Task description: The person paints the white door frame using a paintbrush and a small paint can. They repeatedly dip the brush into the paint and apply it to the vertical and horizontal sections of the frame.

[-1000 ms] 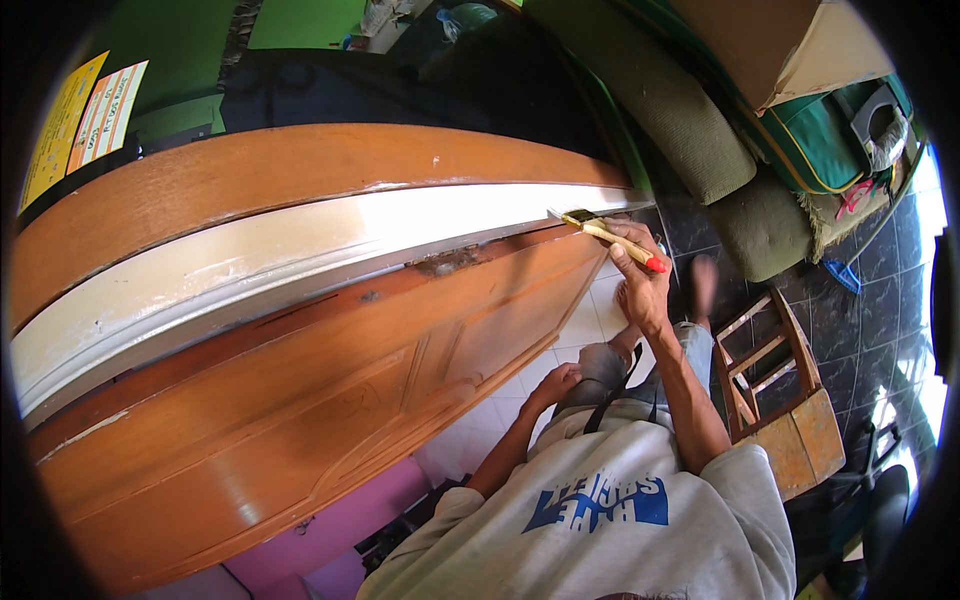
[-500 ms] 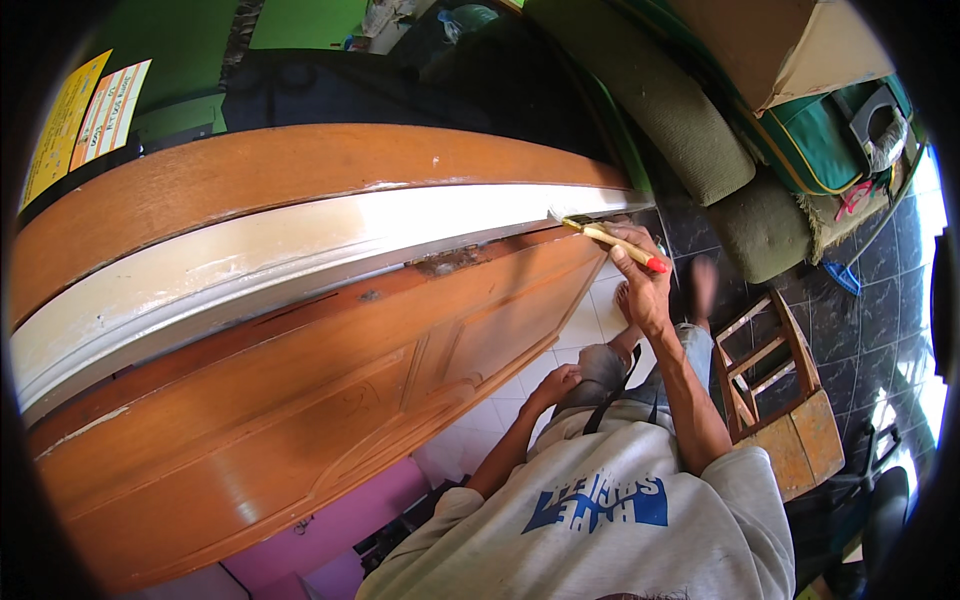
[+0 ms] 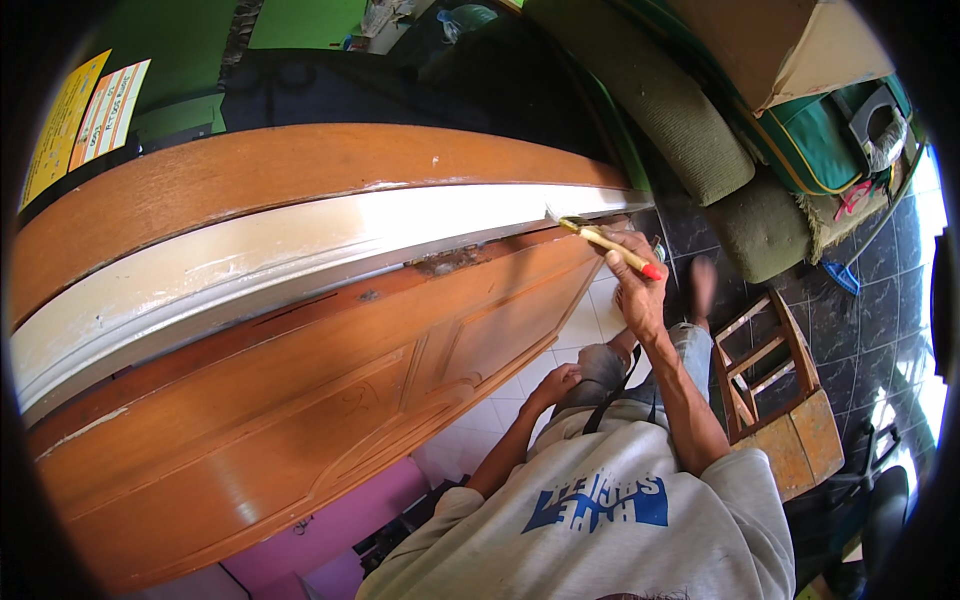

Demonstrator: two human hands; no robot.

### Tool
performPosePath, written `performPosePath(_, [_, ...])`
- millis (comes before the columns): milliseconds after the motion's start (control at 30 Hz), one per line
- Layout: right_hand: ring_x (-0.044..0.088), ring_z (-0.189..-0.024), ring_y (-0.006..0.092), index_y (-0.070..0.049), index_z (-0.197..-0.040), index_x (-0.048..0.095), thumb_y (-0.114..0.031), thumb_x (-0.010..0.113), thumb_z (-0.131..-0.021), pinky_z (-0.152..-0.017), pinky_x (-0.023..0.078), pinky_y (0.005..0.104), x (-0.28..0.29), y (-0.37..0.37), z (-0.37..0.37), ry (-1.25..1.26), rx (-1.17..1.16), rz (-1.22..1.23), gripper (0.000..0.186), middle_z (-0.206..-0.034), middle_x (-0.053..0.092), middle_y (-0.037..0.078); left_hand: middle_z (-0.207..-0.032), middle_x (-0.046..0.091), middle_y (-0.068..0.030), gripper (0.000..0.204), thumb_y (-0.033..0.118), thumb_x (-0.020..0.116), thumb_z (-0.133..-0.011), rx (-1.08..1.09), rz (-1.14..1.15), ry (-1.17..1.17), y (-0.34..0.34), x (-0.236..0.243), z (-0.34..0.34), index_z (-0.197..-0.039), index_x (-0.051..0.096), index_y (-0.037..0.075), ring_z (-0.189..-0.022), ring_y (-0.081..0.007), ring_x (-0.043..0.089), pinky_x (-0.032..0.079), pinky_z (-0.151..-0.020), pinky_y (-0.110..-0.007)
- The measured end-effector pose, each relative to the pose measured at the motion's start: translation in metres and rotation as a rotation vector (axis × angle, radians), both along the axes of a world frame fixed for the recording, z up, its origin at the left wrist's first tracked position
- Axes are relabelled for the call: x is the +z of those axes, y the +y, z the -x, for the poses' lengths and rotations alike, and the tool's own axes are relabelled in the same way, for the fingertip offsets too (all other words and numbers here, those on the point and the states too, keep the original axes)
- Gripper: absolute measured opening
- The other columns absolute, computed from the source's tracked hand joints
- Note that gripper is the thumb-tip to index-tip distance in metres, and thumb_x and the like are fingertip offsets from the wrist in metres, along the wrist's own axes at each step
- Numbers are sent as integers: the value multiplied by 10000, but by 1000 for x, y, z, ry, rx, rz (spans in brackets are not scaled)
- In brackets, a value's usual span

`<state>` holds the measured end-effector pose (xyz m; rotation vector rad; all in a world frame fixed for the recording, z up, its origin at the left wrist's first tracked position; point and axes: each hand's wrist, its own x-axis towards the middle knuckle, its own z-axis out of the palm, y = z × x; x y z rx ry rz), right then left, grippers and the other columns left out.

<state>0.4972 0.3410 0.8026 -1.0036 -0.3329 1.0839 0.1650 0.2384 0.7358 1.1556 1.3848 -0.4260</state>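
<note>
My right hand [image 3: 637, 283] grips a paintbrush [image 3: 606, 239] by its pale wooden handle, which ends in a red tip. White-coated bristles meet the white-painted door frame [image 3: 400, 217] near its far right end. Toward the left, the frame's paint looks cream and glossy. Beside my bent knee is my left hand [image 3: 557, 384], its fingers curled in; whether anything is inside them is hidden. Below the frame stands an orange-brown wooden door [image 3: 300, 400] with raised panels and a worn, chipped edge.
A small wooden step stool [image 3: 790, 440] stands at my right on dark tiles. Beyond it are olive cushions [image 3: 765, 225], a green bag [image 3: 815, 150], a cardboard box [image 3: 790, 50] and a blue brush-like thing [image 3: 843, 279]. Pale tiles [image 3: 510, 385] show beneath the door.
My right hand and the paintbrush have shifted slightly left and down, with the bristles moving a little left along the frame. My left hand stays put.
</note>
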Motion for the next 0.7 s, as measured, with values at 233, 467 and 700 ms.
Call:
performPosePath(233, [596, -1182, 237, 15, -1214, 687, -137, 708, -961, -1058, 454, 356, 20, 3, 1, 70, -5, -65, 296, -1245, 635, 128, -1248, 678, -180, 470, 289, 633, -996, 21, -52, -37, -8, -7, 9, -1333, 583, -34, -1141, -242, 647, 496, -999, -350])
performPosePath(467, [595, -1203, 250, -3, -1190, 699, -121, 708, -953, -1048, 461, 356, 34, 0, -1, 2, 42, -59, 264, -1275, 650, 137, -1286, 653, -138, 431, 247, 589, -1022, 7, 0, -52, -2, -5, 3, -1350, 569, -32, -1195, -204, 605, 456, -1049, -343])
performPosePath(700, [603, -1188, 244, -7, -1170, 706, -125, 718, -943, -1029, 464, 350, 31, -1, -1, -113, 4, -57, 256, -1218, 680, 131, -1258, 670, -167, 453, 274, 613, -1008, -23, -59, -82, 0, -10, 0, -1336, 578, -36, -1153, -228, 634, 482, -1016, -349])
